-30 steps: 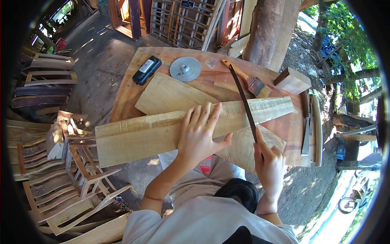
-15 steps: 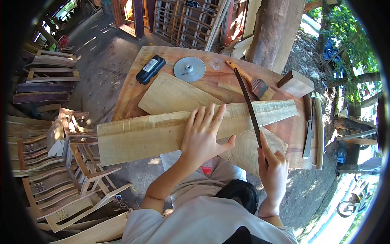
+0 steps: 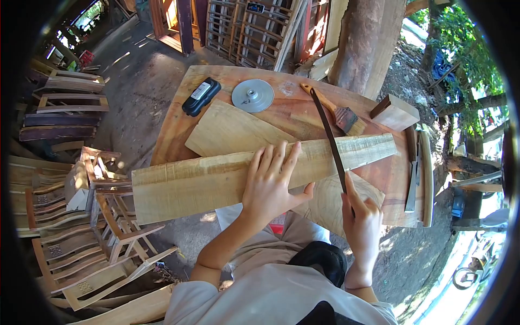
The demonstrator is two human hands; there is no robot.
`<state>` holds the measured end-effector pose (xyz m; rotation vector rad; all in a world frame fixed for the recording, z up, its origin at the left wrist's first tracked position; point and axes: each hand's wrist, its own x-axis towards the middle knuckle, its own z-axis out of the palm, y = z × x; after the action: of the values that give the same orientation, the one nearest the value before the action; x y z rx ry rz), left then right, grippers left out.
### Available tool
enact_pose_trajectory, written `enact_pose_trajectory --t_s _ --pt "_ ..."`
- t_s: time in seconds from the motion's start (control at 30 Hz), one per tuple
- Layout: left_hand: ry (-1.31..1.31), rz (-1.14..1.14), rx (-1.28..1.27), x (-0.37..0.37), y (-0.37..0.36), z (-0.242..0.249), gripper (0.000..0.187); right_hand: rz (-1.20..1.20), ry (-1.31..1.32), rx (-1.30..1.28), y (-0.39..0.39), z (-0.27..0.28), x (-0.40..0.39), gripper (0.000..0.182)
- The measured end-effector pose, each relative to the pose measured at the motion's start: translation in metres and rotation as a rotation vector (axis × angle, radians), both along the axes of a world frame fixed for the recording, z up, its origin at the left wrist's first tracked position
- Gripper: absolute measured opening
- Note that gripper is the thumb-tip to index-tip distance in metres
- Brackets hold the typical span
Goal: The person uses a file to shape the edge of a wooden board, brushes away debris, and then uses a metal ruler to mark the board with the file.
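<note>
A long pale wooden board (image 3: 195, 187) lies at a slant over the near part of the wooden tabletop, its left end jutting past the edge. Pressed flat on its middle is my left hand (image 3: 273, 187), fingers stretched and thumb out to the right. My right hand (image 3: 364, 214) is closed around the near end of a long, thin dark file (image 3: 331, 138), index finger laid along it. The file crosses the right part of the board, its far tip beside a paintbrush (image 3: 336, 111). Its handle is mostly hidden in my grip.
On the tabletop (image 3: 173, 124) are a black case (image 3: 201, 96), a grey disc (image 3: 252, 95), a flat wooden panel (image 3: 233, 127), a wooden block (image 3: 395, 112) and a chisel-like tool (image 3: 412, 179). Wooden chair frames (image 3: 116, 216) stand at left; a tree trunk (image 3: 365, 49) rises behind.
My right hand and the file have shifted slightly forward, away from me. The left hand stays in place on the board. The whole view has moved a little.
</note>
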<state>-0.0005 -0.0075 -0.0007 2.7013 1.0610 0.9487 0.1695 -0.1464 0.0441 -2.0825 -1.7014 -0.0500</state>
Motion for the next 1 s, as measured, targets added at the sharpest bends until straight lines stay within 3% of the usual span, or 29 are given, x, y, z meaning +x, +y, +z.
enact_pose_trajectory --t_s 0.27,0.33,0.6,0.8,1.0 --pt "-0.037 -0.009 -0.077 -0.002 0.000 0.000 0.081 -0.006 0.025 -0.013 -0.016 0.011 0.000 0.046" --pt "-0.063 -0.012 0.003 0.000 0.000 0.004 0.077 -0.041 0.066 -0.061 -0.026 0.016 -0.001 0.047" --pt "0.011 0.033 0.006 0.001 -0.001 0.000 0.082 -0.022 0.004 0.044 0.012 -0.010 0.003 0.046" --pt "-0.031 0.029 0.004 0.002 0.001 0.002 0.079 -0.019 -0.009 -0.095 -0.032 0.022 -0.001 0.046" --pt "-0.002 0.027 0.044 0.002 0.001 0.005 0.077 0.031 -0.110 -0.008 0.010 0.004 0.004 0.051"
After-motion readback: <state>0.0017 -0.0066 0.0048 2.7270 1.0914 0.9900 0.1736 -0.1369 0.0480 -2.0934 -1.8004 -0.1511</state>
